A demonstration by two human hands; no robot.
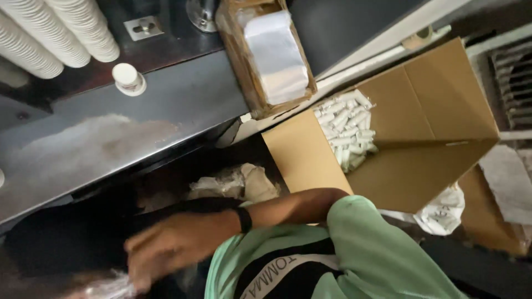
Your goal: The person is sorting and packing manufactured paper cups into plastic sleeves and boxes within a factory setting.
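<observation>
Currently in hand: the right hand [172, 243] reaches low under the bench [111, 144], down to the crinkled clear plastic [111, 287].
Hand state: blurred; whether it grasps the plastic or is loose cannot be told.
Next move calls for: probably a light pinch, as the plastic looks thin.
Edges: the bench's front edge overhangs the forearm.
Open room: dark and tight below; crumpled paper [238, 182] lies near, and the open cardboard box [438, 111] stands well apart.

Small tubes [348, 130] in cardboard box [438, 105], right of counter [111, 144]
</observation>
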